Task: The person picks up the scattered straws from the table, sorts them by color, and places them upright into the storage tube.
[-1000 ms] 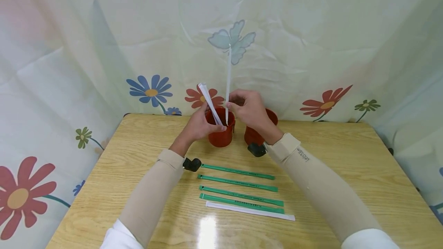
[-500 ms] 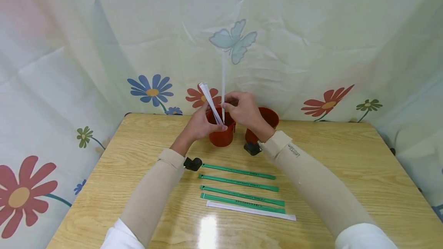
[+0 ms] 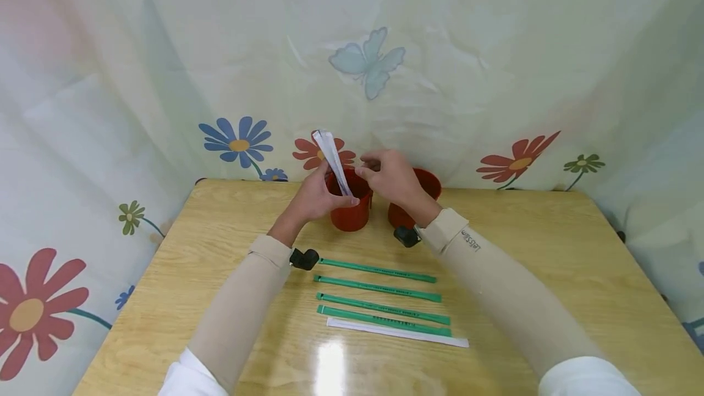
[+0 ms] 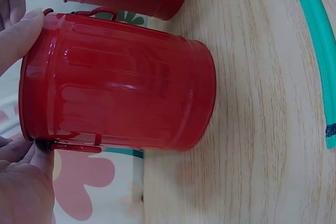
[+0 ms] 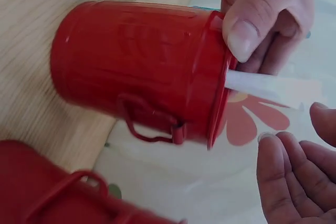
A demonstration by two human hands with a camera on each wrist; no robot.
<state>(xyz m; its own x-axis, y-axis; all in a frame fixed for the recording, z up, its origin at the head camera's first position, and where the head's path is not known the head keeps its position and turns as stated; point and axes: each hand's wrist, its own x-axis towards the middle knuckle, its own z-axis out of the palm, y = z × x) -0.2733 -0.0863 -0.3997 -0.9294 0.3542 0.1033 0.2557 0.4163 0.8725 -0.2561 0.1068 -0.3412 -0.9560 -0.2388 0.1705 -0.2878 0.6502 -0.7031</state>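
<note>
A small red bucket (image 3: pixel 350 217) with side handles stands upright at the back of the table. My left hand (image 3: pixel 317 195) grips it by the rim, thumb on the near side in the right wrist view. White paper-wrapped straws (image 3: pixel 334 161) stand in this bucket, leaning left; their lower ends are hidden inside. My right hand (image 3: pixel 393 177) hovers just right of the bucket's mouth, holding nothing. In the right wrist view its thumb and fingers (image 5: pixel 294 177) are apart, near the white straws but not touching them. A second red bucket (image 3: pixel 400 216) stands to the right, partly behind my right hand.
Several green-wrapped straws (image 3: pixel 379 289) lie in rows on the wooden table (image 3: pixel 522 249) in front of the buckets. One white-wrapped straw (image 3: pixel 397 332) lies nearest me. A flower-printed curtain (image 3: pixel 467 66) hangs behind the table.
The white straw that my right hand pinched upright has been let go and now leans with the others in the left bucket. My left hand has stayed on the rim.
</note>
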